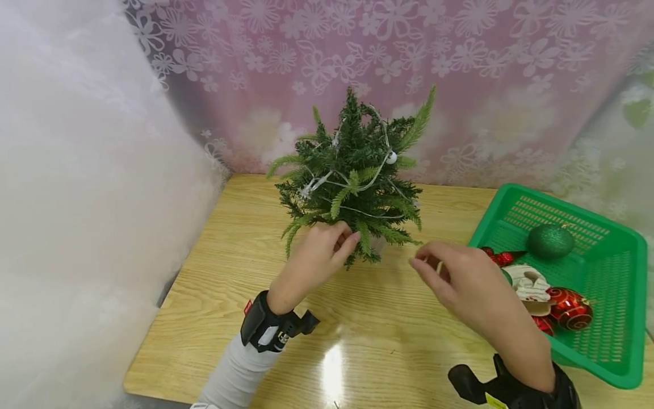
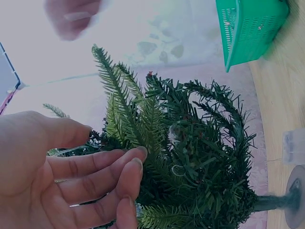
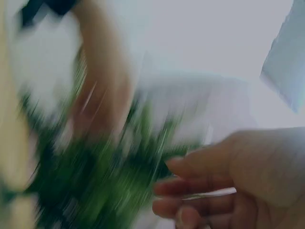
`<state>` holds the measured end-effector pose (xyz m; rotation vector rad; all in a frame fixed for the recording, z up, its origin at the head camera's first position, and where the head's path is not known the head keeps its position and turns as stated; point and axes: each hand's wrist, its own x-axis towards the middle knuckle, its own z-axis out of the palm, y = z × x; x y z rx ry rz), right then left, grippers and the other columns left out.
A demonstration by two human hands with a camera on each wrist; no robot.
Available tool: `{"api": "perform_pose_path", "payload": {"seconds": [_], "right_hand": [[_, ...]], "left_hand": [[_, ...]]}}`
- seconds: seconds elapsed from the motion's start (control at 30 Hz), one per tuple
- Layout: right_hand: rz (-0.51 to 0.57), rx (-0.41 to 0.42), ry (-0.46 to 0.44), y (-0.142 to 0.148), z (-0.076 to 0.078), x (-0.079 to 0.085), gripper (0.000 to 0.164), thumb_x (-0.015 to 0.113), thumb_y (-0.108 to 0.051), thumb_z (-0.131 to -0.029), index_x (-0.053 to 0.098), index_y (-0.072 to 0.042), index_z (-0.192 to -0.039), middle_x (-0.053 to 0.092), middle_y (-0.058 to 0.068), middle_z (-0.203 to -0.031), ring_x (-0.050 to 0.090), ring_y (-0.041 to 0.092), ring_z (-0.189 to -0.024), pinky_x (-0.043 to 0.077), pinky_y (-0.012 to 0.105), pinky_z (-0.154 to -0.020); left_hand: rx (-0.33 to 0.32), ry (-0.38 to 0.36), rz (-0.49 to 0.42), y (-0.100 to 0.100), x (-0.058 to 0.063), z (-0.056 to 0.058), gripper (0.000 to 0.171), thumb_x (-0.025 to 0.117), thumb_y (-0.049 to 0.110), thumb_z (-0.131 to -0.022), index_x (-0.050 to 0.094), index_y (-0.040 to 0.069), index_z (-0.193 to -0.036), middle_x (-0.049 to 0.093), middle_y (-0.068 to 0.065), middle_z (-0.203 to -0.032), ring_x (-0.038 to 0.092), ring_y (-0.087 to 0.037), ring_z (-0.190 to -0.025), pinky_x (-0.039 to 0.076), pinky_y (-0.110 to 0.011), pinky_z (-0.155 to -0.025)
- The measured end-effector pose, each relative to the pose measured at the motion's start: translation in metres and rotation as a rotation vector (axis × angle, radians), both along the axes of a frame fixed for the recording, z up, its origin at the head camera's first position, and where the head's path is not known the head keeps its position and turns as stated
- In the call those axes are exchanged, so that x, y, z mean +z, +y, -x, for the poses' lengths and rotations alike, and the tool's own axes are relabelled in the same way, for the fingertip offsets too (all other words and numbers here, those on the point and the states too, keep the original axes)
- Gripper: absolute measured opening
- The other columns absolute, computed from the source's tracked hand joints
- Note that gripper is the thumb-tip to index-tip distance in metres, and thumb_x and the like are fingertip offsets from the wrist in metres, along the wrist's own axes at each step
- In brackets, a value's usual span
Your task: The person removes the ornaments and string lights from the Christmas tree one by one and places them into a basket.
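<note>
A small artificial Christmas tree [image 1: 352, 165] with dark and light green sprigs stands on the table, a pale light string [image 1: 375, 180] wound around it. My left hand [image 1: 319, 250] is at the tree's lower front. In the left wrist view its thumb and fingers pinch a dark green branch [image 2: 102, 140]. My right hand [image 1: 467, 284] hovers between the tree and the basket, fingers loosely curled and nothing seen in them. In the blurred right wrist view, the fingertips [image 3: 176, 167] are beside the tree. A round base [image 2: 295, 202] shows below the trunk.
On the right stands a green plastic basket [image 1: 631, 295]. In it lie a green glitter ball [image 1: 550, 241], a red ball with gold swirls [image 1: 571, 308], a cream-coloured ornament [image 1: 528, 282] and other red pieces. A pink floral curtain [image 1: 317, 51] hangs behind the wooden table [image 1: 219, 250].
</note>
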<state>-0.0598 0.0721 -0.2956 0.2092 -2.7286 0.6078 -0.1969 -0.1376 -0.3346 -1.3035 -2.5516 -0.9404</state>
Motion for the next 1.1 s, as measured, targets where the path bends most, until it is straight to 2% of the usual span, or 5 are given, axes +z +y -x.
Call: {"api": "perform_pose_path", "payload": {"seconds": [0.23,0.5,0.7,0.87,1.1], "right_hand": [[-0.209,0.342,0.337,-0.047,0.058,0.091,0.004,0.063,-0.01,-0.094,0.066,-0.008,-0.095,0.062,0.001,-0.086,0.054,0.01,-0.072,0.044,0.026,-0.06],[-0.584,0.247,-0.037,-0.079,0.146,0.159,0.026,0.046,0.007,-0.091,0.07,0.0,-0.099,0.065,0.017,-0.097,0.058,0.035,-0.093,0.047,0.047,-0.088],[-0.959,0.131,-0.34,-0.102,0.185,0.169,0.017,0.045,-0.003,-0.093,0.061,-0.005,-0.094,0.056,0.023,-0.122,0.043,0.047,-0.123,0.007,0.068,-0.109],[-1.172,0.119,-0.356,-0.108,0.191,0.16,0.021,0.04,-0.005,-0.097,0.053,-0.009,-0.081,0.057,0.013,-0.098,0.059,0.04,-0.098,0.012,0.068,-0.109],[-1.149,0.192,-0.377,-0.102,0.2,0.16,0.02,0.044,0.0,-0.094,0.064,-0.001,-0.098,0.061,0.016,-0.109,0.06,0.03,-0.085,0.032,0.063,-0.103]], "left_hand": [[0.023,0.055,-0.006,0.002,-0.003,-0.002,0.025,0.053,0.024,-0.101,0.057,0.015,-0.078,0.046,0.008,-0.057,0.042,-0.005,-0.046,0.032,-0.021,-0.045],[0.041,0.101,-0.005,0.004,-0.006,-0.002,0.025,0.054,0.026,-0.1,0.061,0.016,-0.079,0.05,0.009,-0.058,0.044,-0.003,-0.047,0.034,-0.021,-0.044],[0.05,0.088,-0.022,0.003,-0.006,-0.002,0.024,0.053,0.028,-0.101,0.063,0.017,-0.082,0.052,0.01,-0.061,0.046,-0.001,-0.05,0.037,-0.02,-0.046],[0.01,0.068,-0.069,0.004,-0.005,-0.002,0.024,0.053,0.024,-0.101,0.062,0.015,-0.08,0.05,0.008,-0.059,0.044,-0.002,-0.048,0.036,-0.02,-0.046],[0.021,0.071,-0.058,0.003,-0.006,-0.003,0.023,0.054,0.024,-0.1,0.063,0.013,-0.081,0.052,0.007,-0.06,0.046,-0.004,-0.049,0.039,-0.021,-0.048]]}}
